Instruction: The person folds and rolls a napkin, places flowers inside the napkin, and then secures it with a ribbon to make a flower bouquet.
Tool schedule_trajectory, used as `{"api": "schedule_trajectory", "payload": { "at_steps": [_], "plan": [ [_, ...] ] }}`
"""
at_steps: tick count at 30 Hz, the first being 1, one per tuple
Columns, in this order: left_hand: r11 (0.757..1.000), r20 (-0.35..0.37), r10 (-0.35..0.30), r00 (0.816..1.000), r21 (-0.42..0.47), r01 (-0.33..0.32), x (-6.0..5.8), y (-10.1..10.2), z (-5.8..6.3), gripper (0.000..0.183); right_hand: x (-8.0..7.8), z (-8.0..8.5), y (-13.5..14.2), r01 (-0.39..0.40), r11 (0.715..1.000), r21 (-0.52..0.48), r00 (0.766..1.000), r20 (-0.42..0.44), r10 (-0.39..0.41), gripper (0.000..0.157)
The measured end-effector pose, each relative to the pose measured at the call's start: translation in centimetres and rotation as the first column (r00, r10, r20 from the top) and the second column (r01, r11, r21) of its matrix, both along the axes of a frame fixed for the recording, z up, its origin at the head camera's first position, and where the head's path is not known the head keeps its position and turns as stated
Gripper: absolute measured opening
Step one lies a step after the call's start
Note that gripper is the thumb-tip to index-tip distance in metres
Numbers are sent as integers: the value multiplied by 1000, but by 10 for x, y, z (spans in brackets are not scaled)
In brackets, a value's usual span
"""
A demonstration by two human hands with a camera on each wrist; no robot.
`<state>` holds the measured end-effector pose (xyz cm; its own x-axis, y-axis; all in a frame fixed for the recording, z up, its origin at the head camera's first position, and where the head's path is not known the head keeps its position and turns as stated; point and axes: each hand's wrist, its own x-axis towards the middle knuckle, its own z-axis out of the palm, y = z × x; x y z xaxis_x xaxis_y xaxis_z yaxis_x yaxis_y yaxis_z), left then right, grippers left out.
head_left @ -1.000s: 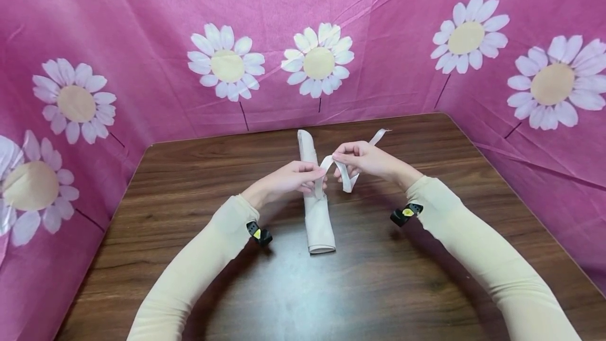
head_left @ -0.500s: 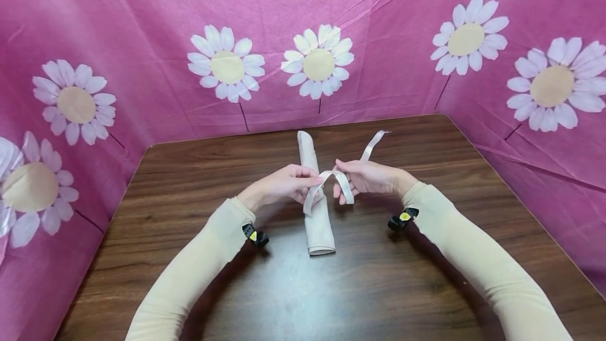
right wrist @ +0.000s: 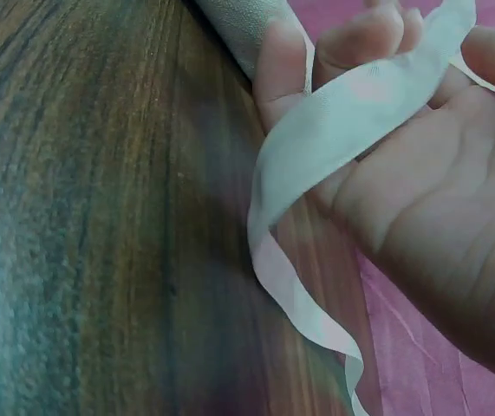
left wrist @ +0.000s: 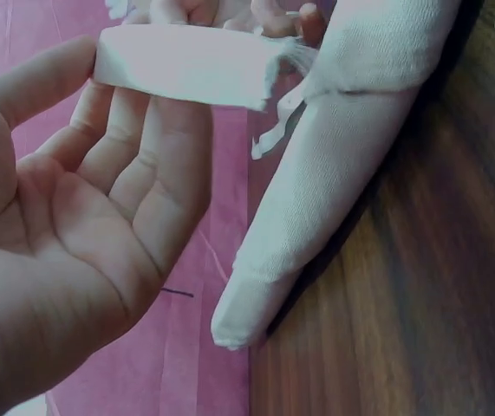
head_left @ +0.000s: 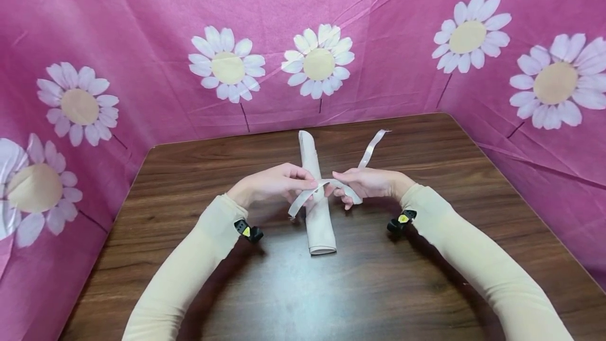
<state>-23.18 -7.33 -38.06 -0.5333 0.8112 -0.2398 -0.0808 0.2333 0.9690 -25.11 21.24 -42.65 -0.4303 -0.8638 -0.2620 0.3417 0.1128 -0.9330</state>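
Note:
A pale rolled-up cloth (head_left: 320,233) lies lengthwise on the brown table, between the hands. Over its middle runs a white ribbon (head_left: 347,191). My left hand (head_left: 272,183) pinches this ribbon near one frayed end, which sticks out left of the roll; the left wrist view shows thumb and fingers on the ribbon (left wrist: 186,65). To the right of the roll, my right hand (head_left: 371,182) has its fingers bent with the ribbon (right wrist: 334,130) running across them, close by the thumb. The ribbon's long tail trails behind that hand onto the table. Fingertips at the crossing are partly hidden.
The wooden table (head_left: 213,288) ends at a pink cloth backdrop (head_left: 156,41) printed with large white daisies, which surrounds the back and both sides. Black wrist cameras (head_left: 249,232) hang below both cream sleeves. The ribbon's far tail reaches toward the table's back right.
Both hands have come lower and nearer the front. The ribbon's frayed end has swung left across the roll in the left hand, and the ribbon arch between the hands has flattened.

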Motion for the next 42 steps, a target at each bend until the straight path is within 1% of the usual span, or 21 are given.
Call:
{"api": "schedule_trajectory", "payload": {
  "at_steps": [3,6,9,13,17,19,21,24,25,28,30,32,33,35,36,39,40,42],
  "plan": [
    [999,-22,-11,1000,-32,10,-2,-4,1,38,1,2,1,17,999,42,999,-30,-16,42],
    [997,-29,-14,999,-70,12,-4,-10,1,37,1,5,3,16,997,79,997,-79,-10,38],
    [994,-24,-10,1000,-110,7,-5,-17,2,33,1,8,4,11,993,116,992,-125,4,38],
    [988,-38,0,999,-157,-6,-6,-25,5,24,0,10,7,23,987,157,984,-178,5,37],
    [981,-54,-9,999,-192,-1,-7,-31,5,27,1,11,9,40,980,196,972,-234,8,39],
    [979,-61,-14,998,-204,1,-7,-33,6,29,1,12,10,63,972,228,963,-268,0,42],
    [977,-67,-10,998,-214,-5,-6,-35,6,28,1,14,11,99,962,253,949,-316,-15,42],
    [976,-109,6,994,-216,-29,-6,-38,6,24,0,15,12,160,952,260,915,-402,-43,37],
    [976,-123,16,992,-213,-42,-6,-38,6,24,0,15,13,178,950,256,899,-435,-51,35],
    [975,-187,48,981,-205,-87,-6,-40,5,25,-1,17,11,231,944,234,839,-539,-72,28],
    [975,-224,72,972,-191,-116,-7,-41,3,22,1,20,8,256,943,214,801,-593,-83,26],
    [974,-251,94,963,-175,-140,-8,-41,1,18,3,24,4,274,941,201,771,-631,-90,24],
    [975,-258,102,961,-166,-148,-9,-40,-1,18,4,26,2,277,942,191,761,-642,-94,23],
    [977,-273,107,956,-151,-153,-10,-39,-3,22,5,30,-2,288,940,183,748,-655,-102,21],
    [978,-262,112,959,-142,-153,-10,-38,-5,25,5,31,-3,294,938,182,742,-662,-104,20],
    [984,-161,131,978,-99,-148,-10,-33,-12,33,4,34,-7,307,935,180,737,-666,-114,16],
    [986,-150,127,980,-90,-142,-13,-31,-18,35,4,35,-8,306,935,178,737,-666,-114,17],
    [985,-104,149,983,-69,-157,-12,-25,-22,41,4,37,-11,302,936,179,739,-665,-112,14]
  ]
}}
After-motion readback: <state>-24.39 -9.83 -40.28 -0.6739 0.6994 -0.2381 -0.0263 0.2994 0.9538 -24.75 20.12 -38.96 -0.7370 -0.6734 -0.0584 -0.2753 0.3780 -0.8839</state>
